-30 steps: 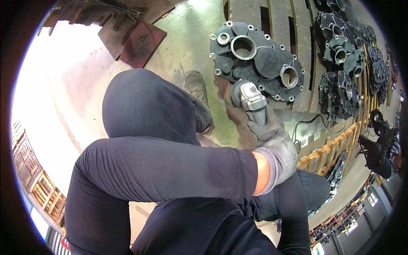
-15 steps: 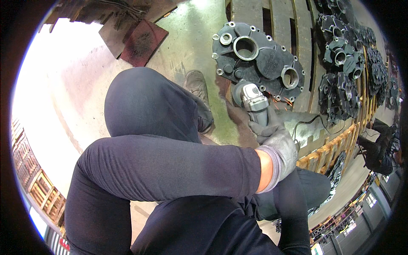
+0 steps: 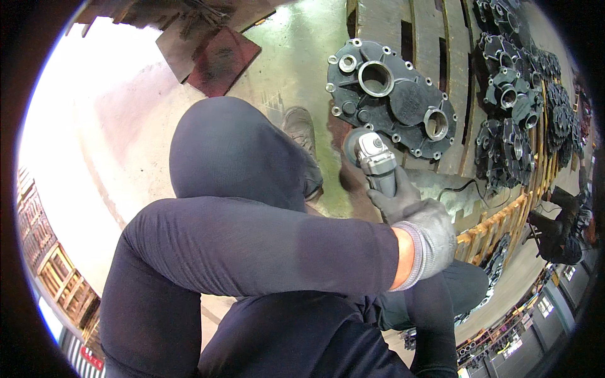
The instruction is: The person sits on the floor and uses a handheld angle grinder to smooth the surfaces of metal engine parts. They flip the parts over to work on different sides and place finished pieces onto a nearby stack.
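An angle grinder (image 3: pixel 380 165) with a grey body and silver head is held near the lower edge of a dark cast-metal housing cover (image 3: pixel 409 101). Its disc (image 3: pixel 354 146) is beside the cover's lower left rim; whether they touch I cannot tell. My gloved right hand (image 3: pixel 398 196) is wrapped round the grinder's body. Crossing over from the left, my gloved left hand (image 3: pixel 435 230) is closed at the tool's rear, its fingers partly hidden. The cover has two large round bores and several bolt holes along its rim.
The cover rests on a wooden pallet (image 3: pixel 430 38). More dark castings (image 3: pixel 507 151) stand on pallets to the right. A black cable (image 3: pixel 469 184) runs right of my hands. Red and brown sheets (image 3: pixel 224 60) lie on the floor at the upper left. My knee (image 3: pixel 233 151) is close by on the left.
Orange sparks by the cover's lower edge are gone. The grinder's disc has shifted slightly down, away from the rim. The whole view has shifted a little.
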Demonstrator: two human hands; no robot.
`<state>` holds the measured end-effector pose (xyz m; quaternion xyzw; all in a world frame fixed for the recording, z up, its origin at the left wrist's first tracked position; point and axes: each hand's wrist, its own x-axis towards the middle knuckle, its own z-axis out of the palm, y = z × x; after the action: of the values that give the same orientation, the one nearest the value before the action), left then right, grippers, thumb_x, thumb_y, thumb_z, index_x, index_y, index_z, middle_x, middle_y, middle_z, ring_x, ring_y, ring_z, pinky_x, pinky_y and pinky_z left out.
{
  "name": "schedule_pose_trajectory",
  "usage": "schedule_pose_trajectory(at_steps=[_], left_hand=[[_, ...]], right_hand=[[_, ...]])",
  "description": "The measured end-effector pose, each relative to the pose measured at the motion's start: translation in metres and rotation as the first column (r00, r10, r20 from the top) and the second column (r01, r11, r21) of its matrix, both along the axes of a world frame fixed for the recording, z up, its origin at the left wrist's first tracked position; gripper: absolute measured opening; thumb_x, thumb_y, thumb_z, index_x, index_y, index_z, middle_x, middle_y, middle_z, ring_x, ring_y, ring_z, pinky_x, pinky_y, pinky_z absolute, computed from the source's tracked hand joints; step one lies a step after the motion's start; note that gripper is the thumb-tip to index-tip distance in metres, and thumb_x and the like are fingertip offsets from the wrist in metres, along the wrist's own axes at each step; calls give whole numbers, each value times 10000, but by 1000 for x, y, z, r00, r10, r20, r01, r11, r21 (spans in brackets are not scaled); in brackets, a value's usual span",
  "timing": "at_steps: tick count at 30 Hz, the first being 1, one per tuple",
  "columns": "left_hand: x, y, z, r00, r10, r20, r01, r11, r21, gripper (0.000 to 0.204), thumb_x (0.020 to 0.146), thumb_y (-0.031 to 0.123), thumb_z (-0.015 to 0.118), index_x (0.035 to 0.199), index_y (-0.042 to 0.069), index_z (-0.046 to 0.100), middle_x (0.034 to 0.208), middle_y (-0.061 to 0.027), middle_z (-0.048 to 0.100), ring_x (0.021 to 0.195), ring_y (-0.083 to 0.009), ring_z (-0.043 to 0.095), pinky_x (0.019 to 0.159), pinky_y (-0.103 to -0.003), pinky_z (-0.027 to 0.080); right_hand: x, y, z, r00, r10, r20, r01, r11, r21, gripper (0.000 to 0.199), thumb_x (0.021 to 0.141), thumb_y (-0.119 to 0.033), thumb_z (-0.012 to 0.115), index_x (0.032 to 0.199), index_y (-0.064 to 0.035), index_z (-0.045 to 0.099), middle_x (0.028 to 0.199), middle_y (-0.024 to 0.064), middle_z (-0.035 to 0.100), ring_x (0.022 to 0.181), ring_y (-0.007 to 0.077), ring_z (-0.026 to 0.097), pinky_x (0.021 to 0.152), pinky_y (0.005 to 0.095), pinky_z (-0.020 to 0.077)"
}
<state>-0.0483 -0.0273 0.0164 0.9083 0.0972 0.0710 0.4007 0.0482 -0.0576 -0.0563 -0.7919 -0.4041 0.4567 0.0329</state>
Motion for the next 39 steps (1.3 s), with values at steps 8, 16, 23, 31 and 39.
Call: schedule_pose_trajectory(at_steps=[8, 16, 23, 31, 39], left_hand=[[11, 3, 4, 983, 84, 160, -57, 985, -165, 130, 827, 162, 725, 863, 98, 831, 793, -108, 747, 754, -271, 743, 696, -400, 582], [4, 8, 2, 987, 68, 143, -43, 985, -167, 144, 856, 170, 708, 900, 106, 829, 829, -102, 752, 786, -259, 741, 726, -400, 581], [-2, 13, 0, 993, 42, 112, -25, 988, -151, 156, 882, 176, 694, 932, 113, 828, 861, -96, 758, 813, -249, 740, 753, -400, 580], [-6, 15, 0, 998, -24, 59, 30, 993, -113, 171, 911, 183, 678, 968, 121, 827, 897, -89, 763, 845, -237, 739, 783, -400, 579], [-9, 23, 0, 994, -107, -16, 106, 993, -57, 186, 941, 190, 662, 1005, 129, 826, 933, -82, 769, 877, -225, 737, 814, -400, 579]], right_hand=[[-39, 20, -14, 991, 32, -127, -6, 979, 205, 662, 857, -255, 858, 1422, -28, 598, 1205, 238, 758, 1131, 393, 741, 990, 480, 558], [-55, 38, -14, 997, 47, -59, -33, 976, 216, 647, 838, -332, 855, 1355, -27, 613, 1202, 279, 735, 1108, 471, 721, 941, 528, 560], [-63, 30, -24, 995, -3, -103, 29, 967, 255, 669, 835, -254, 871, 1401, 0, 621, 1172, 263, 766, 1085, 413, 759, 948, 471, 573], [-72, 31, -22, 986, -79, -148, 113, 964, 242, 685, 842, -224, 874, 1437, -11, 610, 1197, 239, 773, 1099, 357, 769, 955, 438, 578], [-88, 33, -34, 978, -146, -147, 178, 956, 232, 655, 850, -215, 869, 1420, -23, 611, 1219, 235, 765, 1110, 361, 766, 961, 450, 580]])
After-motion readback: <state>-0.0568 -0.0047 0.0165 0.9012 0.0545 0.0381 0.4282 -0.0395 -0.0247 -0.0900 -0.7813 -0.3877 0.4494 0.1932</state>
